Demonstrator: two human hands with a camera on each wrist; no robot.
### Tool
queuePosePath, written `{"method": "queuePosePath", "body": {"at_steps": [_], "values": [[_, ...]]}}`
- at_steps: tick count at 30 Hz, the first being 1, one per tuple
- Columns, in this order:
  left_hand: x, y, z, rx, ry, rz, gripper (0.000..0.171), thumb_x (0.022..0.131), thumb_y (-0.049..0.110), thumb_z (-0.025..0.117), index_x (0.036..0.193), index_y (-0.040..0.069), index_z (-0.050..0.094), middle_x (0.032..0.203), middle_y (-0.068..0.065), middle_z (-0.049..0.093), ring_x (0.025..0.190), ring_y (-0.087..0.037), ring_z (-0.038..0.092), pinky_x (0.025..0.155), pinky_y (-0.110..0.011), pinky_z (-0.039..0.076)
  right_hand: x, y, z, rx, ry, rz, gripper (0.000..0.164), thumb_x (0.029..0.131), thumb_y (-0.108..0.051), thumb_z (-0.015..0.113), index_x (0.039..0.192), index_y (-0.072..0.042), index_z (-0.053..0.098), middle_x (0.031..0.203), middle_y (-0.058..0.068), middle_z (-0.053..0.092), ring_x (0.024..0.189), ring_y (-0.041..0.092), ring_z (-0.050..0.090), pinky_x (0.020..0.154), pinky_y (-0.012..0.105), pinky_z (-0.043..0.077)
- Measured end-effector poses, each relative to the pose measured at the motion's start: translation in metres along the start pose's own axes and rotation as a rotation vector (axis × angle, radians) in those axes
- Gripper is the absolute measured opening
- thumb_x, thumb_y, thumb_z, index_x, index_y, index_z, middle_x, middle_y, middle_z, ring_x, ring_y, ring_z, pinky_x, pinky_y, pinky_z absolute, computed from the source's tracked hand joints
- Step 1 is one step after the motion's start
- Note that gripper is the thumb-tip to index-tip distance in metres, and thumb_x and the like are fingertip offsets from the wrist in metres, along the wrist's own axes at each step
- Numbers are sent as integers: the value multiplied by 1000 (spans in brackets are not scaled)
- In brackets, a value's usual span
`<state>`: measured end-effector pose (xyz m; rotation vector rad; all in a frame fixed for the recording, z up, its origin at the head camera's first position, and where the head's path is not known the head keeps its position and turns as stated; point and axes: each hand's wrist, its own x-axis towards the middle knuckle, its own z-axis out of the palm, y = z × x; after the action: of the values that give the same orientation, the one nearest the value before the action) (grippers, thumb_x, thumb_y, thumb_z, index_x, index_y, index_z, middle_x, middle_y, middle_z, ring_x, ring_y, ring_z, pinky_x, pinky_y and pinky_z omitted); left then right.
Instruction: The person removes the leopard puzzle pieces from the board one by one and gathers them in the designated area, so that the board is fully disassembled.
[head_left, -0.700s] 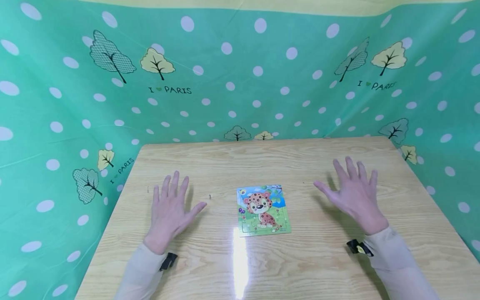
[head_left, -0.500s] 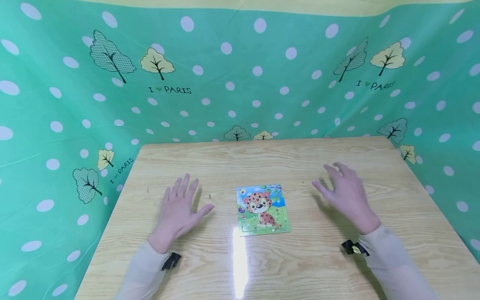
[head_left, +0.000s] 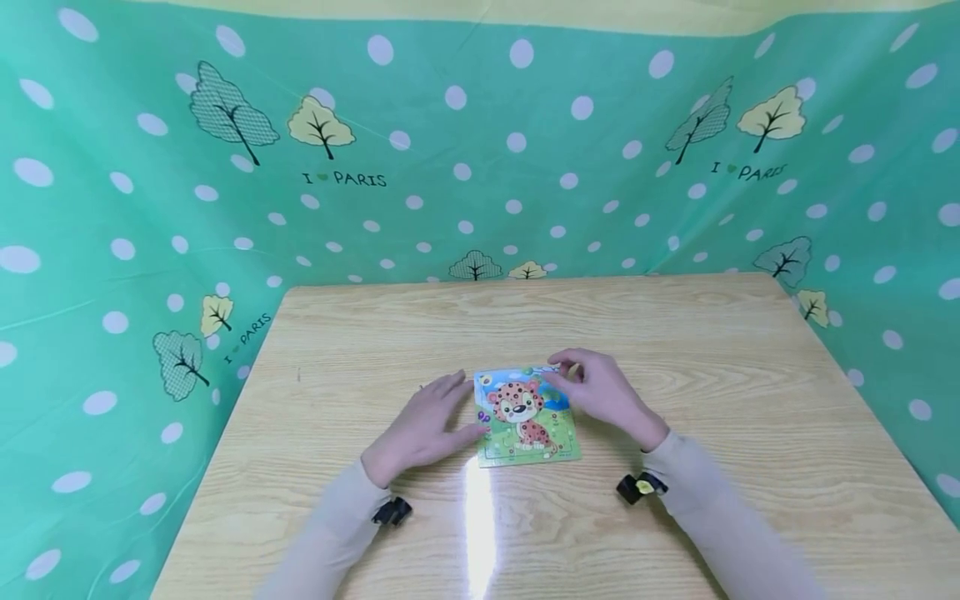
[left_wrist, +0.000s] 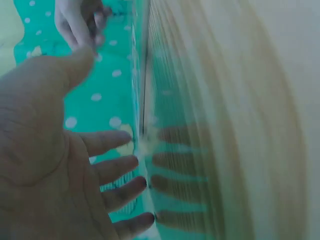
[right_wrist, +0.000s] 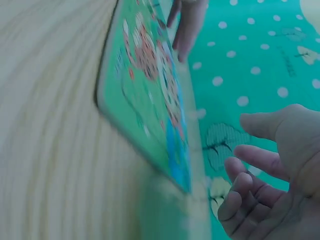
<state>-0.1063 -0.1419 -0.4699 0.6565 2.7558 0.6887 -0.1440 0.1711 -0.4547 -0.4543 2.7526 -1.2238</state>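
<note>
A square jigsaw puzzle with a spotted leopard cub on it lies flat in the middle of the table. At its left edge is my left hand, fingers extended and thumb tip over the border. My right hand hovers at the upper right corner, thumb and index finger overlapping it in the head view. The right wrist view shows this right hand with thumb and index apart, the other fingers loosely bent and nothing between them. In the left wrist view, the left hand has its fingers spread, fingertips close to the tabletop.
The wood-grain table stretches around the puzzle on all sides. A green polka-dot cloth hangs behind it and along both sides. Bright glare falls on the tabletop below the puzzle. Black wrist cameras sit at both cuffs.
Both hands have moved inward from the table's sides to the puzzle. The right hand's fingers have bent from a wide spread. The puzzle lies in about the same place.
</note>
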Motion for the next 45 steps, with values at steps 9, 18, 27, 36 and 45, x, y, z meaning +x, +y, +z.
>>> {"method": "queuePosePath", "body": {"at_steps": [9, 18, 27, 36, 45], "values": [[14, 8, 10, 9, -12, -6, 95, 96, 65, 67, 166, 8, 36, 177, -15, 25, 163, -44, 25, 131, -68, 21, 17, -10, 37, 1, -116, -37, 37, 99, -27, 77, 128, -5, 75, 85, -2, 67, 65, 10, 54, 58, 23, 46], [18, 13, 10, 77, -41, -37, 104, 90, 62, 77, 166, 5, 35, 176, -13, 29, 162, -41, 29, 131, -65, 26, 25, -14, 53, -177, -169, -58, 46, 99, -38, 77, 136, -12, 74, 66, -7, 54, 57, 9, 44, 55, 26, 35], [25, 20, 4, 101, -33, -63, 107, 84, 60, 85, 164, 6, 40, 172, -14, 38, 158, -41, 36, 127, -65, 34, 32, -32, 52, -268, -230, -33, 50, 92, -37, 85, 136, -15, 74, 106, 3, 80, 89, 18, 71, 82, 39, 59], [26, 22, 2, 84, -38, -92, 108, 82, 59, 87, 164, 7, 40, 172, -13, 39, 157, -41, 37, 127, -64, 35, 50, -54, 47, -329, -348, 47, 52, 84, -32, 92, 128, -10, 72, 77, -1, 69, 64, 16, 57, 60, 30, 50], [27, 22, 5, 78, -30, -94, 106, 81, 58, 88, 163, 8, 43, 171, -12, 41, 157, -40, 38, 126, -64, 36, 47, -50, 49, -235, -387, 93, 24, 89, -27, 88, 104, -15, 73, 70, -2, 64, 60, 13, 56, 57, 27, 44]]}}
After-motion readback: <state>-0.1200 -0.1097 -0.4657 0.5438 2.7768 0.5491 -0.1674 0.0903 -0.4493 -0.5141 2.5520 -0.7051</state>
